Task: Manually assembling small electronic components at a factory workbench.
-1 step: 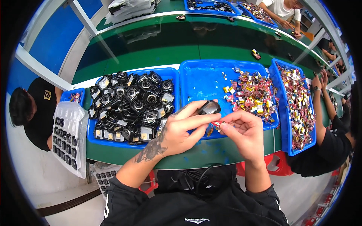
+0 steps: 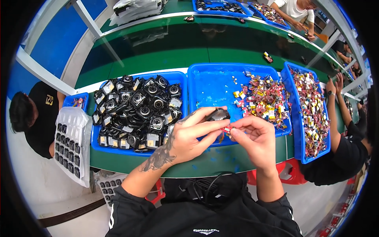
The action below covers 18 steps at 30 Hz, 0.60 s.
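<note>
My left hand point(image 2: 193, 136) is closed round a black smartwatch case point(image 2: 218, 114), held tilted above the front edge of the middle blue tray point(image 2: 205, 71). Thumb and forefinger of my right hand point(image 2: 254, 138) pinch a small red electronic part point(image 2: 227, 129) right beside the case. My left fingertips also reach that part, and whether it is joined to the case is hidden. Small red, yellow and silver electronic parts point(image 2: 264, 98) are heaped in the right half of the middle tray. Many black watch cases point(image 2: 138, 98) fill the blue tray to its left.
Another blue tray point(image 2: 327, 148) of small parts stands at the right. A white blister tray point(image 2: 71, 112) holding black pieces lies at the left. Beyond the trays runs a green conveyor point(image 2: 166, 47) carrying a few parts. Co-workers point(image 2: 35, 118) sit at left, right and far side.
The watch case in my left hand has dipped slightly. My right hand is almost unmoved.
</note>
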Each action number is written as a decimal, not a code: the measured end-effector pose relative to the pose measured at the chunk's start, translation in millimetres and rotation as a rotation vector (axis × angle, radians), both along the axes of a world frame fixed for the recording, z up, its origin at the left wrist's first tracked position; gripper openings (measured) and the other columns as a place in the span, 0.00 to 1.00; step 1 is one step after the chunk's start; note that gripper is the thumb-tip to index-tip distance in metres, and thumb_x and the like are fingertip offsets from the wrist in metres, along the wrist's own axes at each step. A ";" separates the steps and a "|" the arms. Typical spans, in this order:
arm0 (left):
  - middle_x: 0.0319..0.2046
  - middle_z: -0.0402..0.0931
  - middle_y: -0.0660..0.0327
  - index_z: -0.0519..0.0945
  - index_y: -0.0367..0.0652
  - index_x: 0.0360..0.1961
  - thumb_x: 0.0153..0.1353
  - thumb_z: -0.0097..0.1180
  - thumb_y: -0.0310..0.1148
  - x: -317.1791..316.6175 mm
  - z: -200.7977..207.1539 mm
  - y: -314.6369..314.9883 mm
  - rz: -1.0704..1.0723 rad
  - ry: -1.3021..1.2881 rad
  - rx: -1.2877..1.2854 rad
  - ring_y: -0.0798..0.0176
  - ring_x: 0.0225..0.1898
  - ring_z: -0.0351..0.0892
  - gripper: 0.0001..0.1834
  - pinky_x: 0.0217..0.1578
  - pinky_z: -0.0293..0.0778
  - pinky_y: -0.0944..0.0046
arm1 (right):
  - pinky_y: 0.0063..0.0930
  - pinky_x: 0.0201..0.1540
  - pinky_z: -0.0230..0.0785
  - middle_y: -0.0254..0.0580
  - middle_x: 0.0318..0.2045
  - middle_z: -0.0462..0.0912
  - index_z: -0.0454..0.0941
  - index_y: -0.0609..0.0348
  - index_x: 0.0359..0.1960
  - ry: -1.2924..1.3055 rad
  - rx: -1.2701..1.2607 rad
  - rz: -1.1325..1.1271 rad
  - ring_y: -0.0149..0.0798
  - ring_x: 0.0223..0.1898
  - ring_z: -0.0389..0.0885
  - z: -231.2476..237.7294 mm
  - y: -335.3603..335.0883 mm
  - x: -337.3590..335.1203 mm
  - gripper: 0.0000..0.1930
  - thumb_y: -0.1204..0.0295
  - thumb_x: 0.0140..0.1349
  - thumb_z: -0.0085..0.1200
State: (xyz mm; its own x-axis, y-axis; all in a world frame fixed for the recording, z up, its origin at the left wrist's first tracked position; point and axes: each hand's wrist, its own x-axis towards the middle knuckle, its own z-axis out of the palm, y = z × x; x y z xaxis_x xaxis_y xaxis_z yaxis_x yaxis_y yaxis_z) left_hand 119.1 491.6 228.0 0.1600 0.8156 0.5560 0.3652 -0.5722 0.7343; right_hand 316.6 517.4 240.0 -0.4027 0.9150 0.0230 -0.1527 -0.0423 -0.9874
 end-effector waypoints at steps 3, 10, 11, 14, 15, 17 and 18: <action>0.46 0.79 0.52 0.83 0.38 0.45 0.54 0.62 0.20 1.7 -6.3 -0.6 0.078 0.112 0.113 0.56 0.43 0.83 0.15 0.40 0.81 0.64 | 0.19 0.40 0.78 0.42 0.38 0.81 0.80 0.68 0.40 -0.142 0.123 -0.089 0.28 0.39 0.80 2.7 -2.1 -0.4 0.07 0.83 0.60 0.58; 0.41 0.82 0.54 0.82 0.31 0.44 0.63 0.57 0.23 6.8 -23.7 -3.4 -0.173 -0.534 -0.629 0.66 0.43 0.82 0.10 0.42 0.79 0.69 | 0.19 0.38 0.78 0.41 0.39 0.80 0.80 0.67 0.42 0.044 0.071 -0.055 0.28 0.39 0.80 -7.9 -3.2 1.6 0.09 0.83 0.59 0.58; 0.41 0.82 0.54 0.81 0.29 0.45 0.64 0.56 0.24 7.5 -22.3 -2.6 -0.252 -0.705 -0.772 0.67 0.43 0.81 0.11 0.43 0.79 0.69 | 0.19 0.38 0.77 0.40 0.39 0.80 0.79 0.67 0.43 -0.012 0.114 -0.061 0.28 0.40 0.80 -8.8 -4.0 2.6 0.10 0.83 0.59 0.59; 0.43 0.81 0.54 0.80 0.27 0.47 0.64 0.56 0.24 7.3 -18.4 -1.9 -0.246 -0.711 -0.826 0.67 0.43 0.82 0.12 0.46 0.79 0.70 | 0.19 0.38 0.76 0.40 0.39 0.80 0.78 0.67 0.45 -0.117 0.163 -0.090 0.28 0.40 0.80 -3.1 -7.6 -3.6 0.12 0.83 0.58 0.59; 0.43 0.81 0.55 0.80 0.29 0.48 0.64 0.56 0.23 8.4 -19.4 -2.2 -0.216 -0.681 -0.802 0.67 0.43 0.81 0.13 0.46 0.79 0.70 | 0.19 0.38 0.76 0.40 0.38 0.80 0.78 0.67 0.46 -0.167 0.174 -0.115 0.27 0.40 0.80 -1.3 -9.1 -7.4 0.14 0.83 0.58 0.60; 0.43 0.81 0.55 0.80 0.30 0.49 0.63 0.56 0.23 12.7 -20.2 -2.8 -0.188 -0.680 -0.747 0.68 0.43 0.81 0.13 0.46 0.79 0.70 | 0.18 0.36 0.75 0.39 0.35 0.81 0.75 0.66 0.48 -0.201 0.224 -0.160 0.27 0.37 0.80 -7.2 -8.9 -10.9 0.16 0.83 0.57 0.60; 0.44 0.81 0.55 0.80 0.31 0.50 0.63 0.57 0.22 14.3 -20.6 -3.3 -0.161 -0.679 -0.689 0.69 0.43 0.81 0.14 0.46 0.79 0.71 | 0.17 0.35 0.74 0.38 0.34 0.81 0.74 0.65 0.49 -0.225 0.238 -0.174 0.27 0.36 0.80 -7.6 -7.1 -11.9 0.17 0.84 0.57 0.60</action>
State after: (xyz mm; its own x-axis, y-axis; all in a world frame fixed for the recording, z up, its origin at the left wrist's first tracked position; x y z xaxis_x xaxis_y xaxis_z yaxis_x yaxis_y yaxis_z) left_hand 133.4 488.3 207.4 0.1203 0.9926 -0.0190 -0.3035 0.0550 0.9513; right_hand 304.7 510.3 232.4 -0.2606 0.9499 0.1723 0.0842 0.2001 -0.9761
